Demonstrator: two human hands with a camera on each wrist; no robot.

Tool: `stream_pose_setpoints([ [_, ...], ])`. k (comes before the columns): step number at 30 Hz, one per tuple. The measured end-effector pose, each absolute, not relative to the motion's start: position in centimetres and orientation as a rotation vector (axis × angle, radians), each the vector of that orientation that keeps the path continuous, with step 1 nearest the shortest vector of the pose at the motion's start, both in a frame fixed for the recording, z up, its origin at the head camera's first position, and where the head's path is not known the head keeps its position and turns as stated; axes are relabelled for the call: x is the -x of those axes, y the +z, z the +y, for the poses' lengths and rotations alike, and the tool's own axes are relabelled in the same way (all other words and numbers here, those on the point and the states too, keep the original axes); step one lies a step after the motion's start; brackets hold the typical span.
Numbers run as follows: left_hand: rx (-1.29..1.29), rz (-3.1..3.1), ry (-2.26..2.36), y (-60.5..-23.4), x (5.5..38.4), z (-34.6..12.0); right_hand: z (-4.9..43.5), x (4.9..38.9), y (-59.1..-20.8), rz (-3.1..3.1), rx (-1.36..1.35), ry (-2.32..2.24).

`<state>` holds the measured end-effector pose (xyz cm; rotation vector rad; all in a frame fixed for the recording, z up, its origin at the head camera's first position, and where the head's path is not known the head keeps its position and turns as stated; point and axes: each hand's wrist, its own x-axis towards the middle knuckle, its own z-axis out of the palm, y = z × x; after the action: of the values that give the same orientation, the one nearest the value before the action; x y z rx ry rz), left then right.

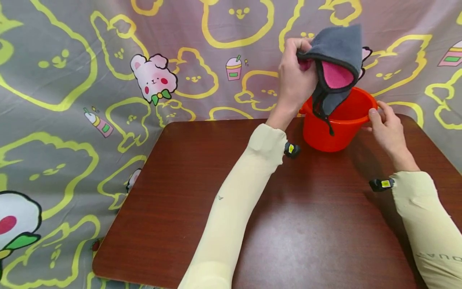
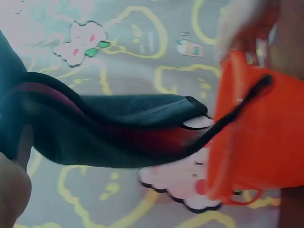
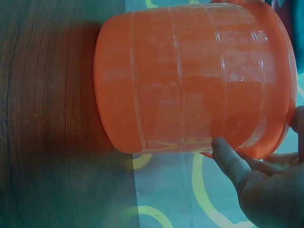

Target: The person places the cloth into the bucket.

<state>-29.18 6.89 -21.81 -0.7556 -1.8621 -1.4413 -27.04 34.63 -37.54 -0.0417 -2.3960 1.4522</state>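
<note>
My left hand (image 1: pixel 296 76) pinches the edge of a grey fleece hat (image 1: pixel 335 43) with pink lining and black trim. The hat hangs over the mouth of a red plastic bucket (image 1: pixel 326 136), its flap and a dark cord dangling at the near rim. In the left wrist view the hat's opening (image 2: pixel 152 140) gapes and the cord crosses the bucket's rim. My right hand (image 1: pixel 389 130) grips the bucket's right rim, thumb on top. Seen from the right wrist, its fingers (image 3: pixel 232 161) lie along the bucket's outer side. The bucket stands upright.
A dark brown wooden table (image 1: pixel 202 192) carries the bucket near its back edge. Behind and to the left hangs a grey cloth (image 1: pixel 202 108) printed with yellow outlines and cartoon animals. Each wrist wears a small black camera (image 1: pixel 291 149).
</note>
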Motion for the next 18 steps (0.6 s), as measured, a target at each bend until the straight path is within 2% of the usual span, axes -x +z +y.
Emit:
stream_pose_setpoints([
  [10,0.844,-2.339,-1.310,-26.6,30.8,8.4,34.7,27.0,-37.9,-2.419,0.072,1.416],
  [18,0.766,-2.632,-1.234,-27.1,30.7,8.3,34.6,27.1,-37.7,-2.449,0.095,1.392],
])
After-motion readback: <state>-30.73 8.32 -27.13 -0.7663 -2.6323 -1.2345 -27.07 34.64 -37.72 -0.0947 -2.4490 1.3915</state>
